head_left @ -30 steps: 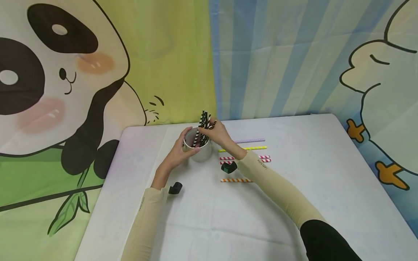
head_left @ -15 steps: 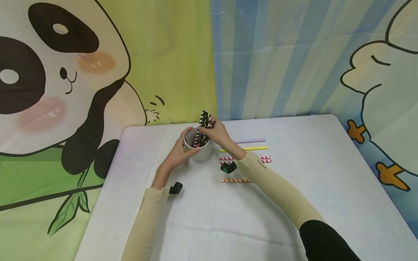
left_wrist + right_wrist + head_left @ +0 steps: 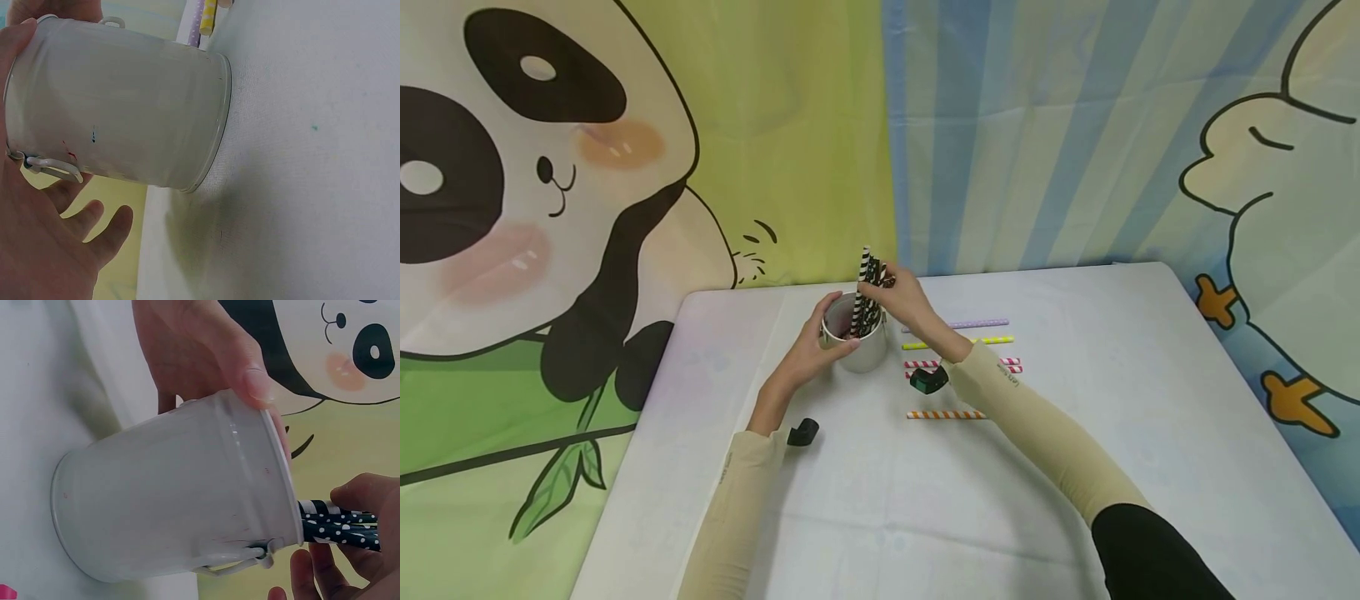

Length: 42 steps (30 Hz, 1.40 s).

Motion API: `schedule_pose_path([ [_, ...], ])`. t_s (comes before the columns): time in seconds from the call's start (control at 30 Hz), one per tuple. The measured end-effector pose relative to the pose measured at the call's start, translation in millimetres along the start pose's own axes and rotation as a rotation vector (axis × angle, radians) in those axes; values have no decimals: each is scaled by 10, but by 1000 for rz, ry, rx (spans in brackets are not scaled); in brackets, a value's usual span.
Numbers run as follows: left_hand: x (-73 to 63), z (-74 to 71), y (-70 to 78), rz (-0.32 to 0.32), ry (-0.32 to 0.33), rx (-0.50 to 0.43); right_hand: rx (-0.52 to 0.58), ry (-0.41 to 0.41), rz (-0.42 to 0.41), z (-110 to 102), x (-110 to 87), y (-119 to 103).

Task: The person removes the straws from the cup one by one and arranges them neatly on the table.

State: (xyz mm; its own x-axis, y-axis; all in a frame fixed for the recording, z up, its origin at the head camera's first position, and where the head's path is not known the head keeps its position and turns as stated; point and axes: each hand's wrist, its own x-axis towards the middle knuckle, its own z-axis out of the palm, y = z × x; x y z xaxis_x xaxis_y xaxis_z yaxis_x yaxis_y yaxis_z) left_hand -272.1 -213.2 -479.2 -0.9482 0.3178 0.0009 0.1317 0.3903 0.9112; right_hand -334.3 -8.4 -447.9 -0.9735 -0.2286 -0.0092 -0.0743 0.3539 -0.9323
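Note:
A small white metal bucket [image 3: 867, 358] with side lugs stands on the table. My left hand [image 3: 808, 354] grips it near the rim, the thumb over the near edge and fingers round the far left side. My right hand [image 3: 904, 302] pinches a bundle of black-and-white paper straws [image 3: 865, 275], some striped and some dotted. Their lower ends are inside the bucket, hidden by its wall in the right wrist view, where the dotted straws [image 3: 340, 534] stick out past the rim between thumb and fingers.
Right of the bucket lie a purple straw [image 3: 985, 322], a yellow straw [image 3: 996, 340], two red-and-white straws [image 3: 1011, 362] and an orange-striped straw [image 3: 943, 414], partly under the right forearm. A printed panda curtain [image 3: 805, 150] hangs behind the white table [image 3: 865, 517].
My right hand has risen slightly, and the black-and-white straws stand a little higher in the bucket. The left hand and bucket have stayed put.

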Motion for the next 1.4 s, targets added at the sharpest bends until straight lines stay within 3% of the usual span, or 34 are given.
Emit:
schedule_pose_path([
  [0.17,3,4,-9,11,3,-3,14,-5,10,-64,18,-39],
  [0.4,7,2,-23,16,0,-13,26,15,-38,-155,35,-69],
  [0.87,9,1,-25,28,0,-29,147,11,-103,-288,16,-204],
  [1.2,12,16,-15,52,4,-31,186,51,-198,-421,-34,-369],
  [1.4,1,20,-4,31,14,-7,206,67,-254,-502,-104,-452],
])
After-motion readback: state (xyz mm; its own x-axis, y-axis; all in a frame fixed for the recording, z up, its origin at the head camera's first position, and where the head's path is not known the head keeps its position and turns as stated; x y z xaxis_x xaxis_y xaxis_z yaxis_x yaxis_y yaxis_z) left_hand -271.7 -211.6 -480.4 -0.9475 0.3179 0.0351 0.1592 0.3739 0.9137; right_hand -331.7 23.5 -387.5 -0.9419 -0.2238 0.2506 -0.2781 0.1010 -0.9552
